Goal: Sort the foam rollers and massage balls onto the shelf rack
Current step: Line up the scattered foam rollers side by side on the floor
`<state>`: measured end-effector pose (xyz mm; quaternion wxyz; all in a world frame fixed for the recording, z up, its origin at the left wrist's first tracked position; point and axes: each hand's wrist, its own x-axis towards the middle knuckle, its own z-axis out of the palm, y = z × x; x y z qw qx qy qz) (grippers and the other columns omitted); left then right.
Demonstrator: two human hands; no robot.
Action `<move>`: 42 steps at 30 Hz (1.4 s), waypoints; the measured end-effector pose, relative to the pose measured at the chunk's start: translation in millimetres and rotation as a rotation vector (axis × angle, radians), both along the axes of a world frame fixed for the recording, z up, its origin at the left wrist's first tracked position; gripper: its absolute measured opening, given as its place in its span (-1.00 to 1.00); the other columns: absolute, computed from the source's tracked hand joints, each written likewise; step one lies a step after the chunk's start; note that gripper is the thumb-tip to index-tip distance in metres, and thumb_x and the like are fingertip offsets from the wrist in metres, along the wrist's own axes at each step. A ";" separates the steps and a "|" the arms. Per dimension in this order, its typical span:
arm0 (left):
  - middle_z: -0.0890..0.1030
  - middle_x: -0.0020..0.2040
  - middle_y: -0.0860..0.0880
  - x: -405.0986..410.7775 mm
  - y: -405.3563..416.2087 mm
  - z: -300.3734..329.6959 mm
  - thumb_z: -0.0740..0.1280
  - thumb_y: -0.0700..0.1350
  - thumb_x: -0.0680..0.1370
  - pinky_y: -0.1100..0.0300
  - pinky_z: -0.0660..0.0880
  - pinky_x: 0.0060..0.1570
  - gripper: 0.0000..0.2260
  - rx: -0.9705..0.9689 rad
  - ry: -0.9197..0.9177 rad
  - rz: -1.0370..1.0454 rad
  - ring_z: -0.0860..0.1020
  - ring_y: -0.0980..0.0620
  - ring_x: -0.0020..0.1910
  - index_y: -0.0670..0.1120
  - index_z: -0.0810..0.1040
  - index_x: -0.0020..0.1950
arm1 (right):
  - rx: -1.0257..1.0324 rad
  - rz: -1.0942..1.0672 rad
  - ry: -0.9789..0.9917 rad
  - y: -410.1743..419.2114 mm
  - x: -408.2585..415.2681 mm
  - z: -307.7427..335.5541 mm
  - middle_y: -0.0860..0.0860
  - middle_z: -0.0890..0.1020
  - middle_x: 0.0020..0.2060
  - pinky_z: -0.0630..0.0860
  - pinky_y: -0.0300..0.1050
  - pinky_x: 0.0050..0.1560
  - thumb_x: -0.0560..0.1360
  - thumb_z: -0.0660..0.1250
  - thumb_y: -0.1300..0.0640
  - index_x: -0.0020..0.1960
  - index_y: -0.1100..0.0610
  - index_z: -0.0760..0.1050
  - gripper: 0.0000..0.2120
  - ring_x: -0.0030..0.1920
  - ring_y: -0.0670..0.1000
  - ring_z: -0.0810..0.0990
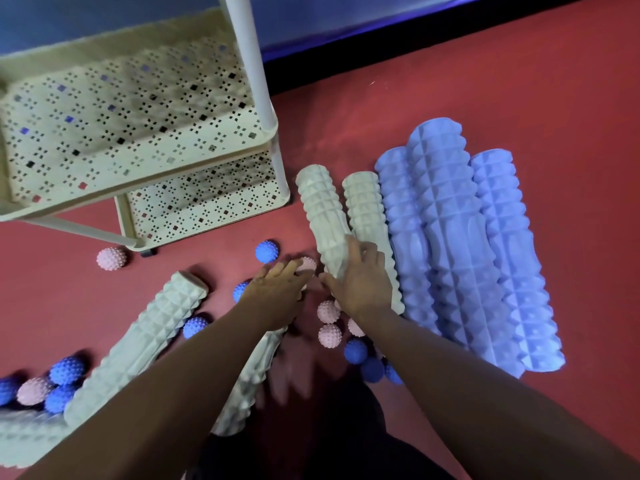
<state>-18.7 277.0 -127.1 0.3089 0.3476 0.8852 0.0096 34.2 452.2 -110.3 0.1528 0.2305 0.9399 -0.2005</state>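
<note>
I see my right hand (pixel 360 282) wrapped over the near end of a cream foam roller (pixel 322 209) on the red floor (pixel 450 98), my left hand (pixel 277 289) reaching flat toward a pink massage ball (pixel 306 264), beside the cream shelf rack (pixel 138 126).

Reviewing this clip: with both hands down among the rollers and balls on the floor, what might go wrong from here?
1. The right hand rests on a cream roller lying against another cream roller; lifting it may roll the neighbour.
2. Pink balls and blue balls crowd under the arms; a sweep could scatter them.
3. The shelf rack has a low rim, so balls might roll off.
</note>
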 end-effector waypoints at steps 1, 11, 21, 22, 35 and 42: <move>0.11 0.59 0.05 1.0 -0.3 1.7 0.20 0.07 0.61 -0.12 0.14 0.51 -0.50 0.000 -0.034 0.022 0.17 -0.07 0.54 0.12 0.18 0.54 | 0.028 0.060 -0.005 0.3 2.8 -2.0 0.09 0.32 0.40 0.47 0.01 0.24 0.45 0.39 -0.31 0.59 -0.04 0.07 -0.13 0.36 0.10 0.34; 0.44 0.45 0.02 17.5 29.4 1.1 0.24 0.08 0.60 -0.10 0.09 0.52 -0.52 0.401 -0.156 0.348 0.32 -0.01 0.49 -0.03 0.36 0.49 | -0.055 0.158 0.034 23.4 32.4 -9.2 -0.01 0.32 0.46 0.25 0.20 0.44 0.43 0.22 -0.49 0.54 -0.16 0.19 -0.22 0.45 0.04 0.26; 0.67 -0.10 0.09 29.8 36.1 -12.0 0.16 0.02 0.50 0.11 -0.26 0.51 -0.76 0.354 -0.144 0.411 0.59 0.04 0.10 0.02 0.40 0.15 | -0.159 0.194 0.062 31.0 110.1 -18.2 -0.08 0.61 0.06 0.52 -0.03 0.05 0.45 0.29 -0.27 0.12 0.03 0.57 -0.56 0.08 0.03 0.54; 0.66 -0.11 0.09 35.5 35.0 -13.2 0.16 0.01 0.48 0.16 -0.39 0.47 -0.78 0.309 -0.146 0.379 0.58 0.04 0.10 0.02 0.39 0.11 | -0.207 0.208 -0.003 29.6 112.8 -17.0 -0.08 0.59 0.15 0.53 0.01 0.08 0.45 0.29 -0.28 0.22 0.02 0.54 -0.51 0.15 0.04 0.54; 0.59 -0.01 0.15 43.5 11.6 8.8 0.17 -0.04 0.55 -0.27 -0.27 0.50 -0.78 -0.030 -0.068 -0.115 0.46 0.13 0.27 0.13 0.60 0.04 | -0.079 0.202 0.429 20.9 76.5 -11.7 0.00 0.52 0.32 0.53 -0.06 0.17 0.59 0.34 -0.19 0.38 -0.01 0.52 -0.56 0.26 0.03 0.53; 0.58 0.13 0.08 29.0 35.2 6.0 0.27 -0.07 0.58 0.10 0.51 0.18 -0.71 0.546 -0.381 0.794 0.56 0.11 0.05 0.02 0.48 0.30 | -0.051 0.303 -0.147 20.1 49.4 -5.9 0.00 0.18 0.60 -0.32 0.12 0.51 0.61 0.07 -0.34 0.60 -0.23 0.10 -0.40 0.62 0.06 -0.16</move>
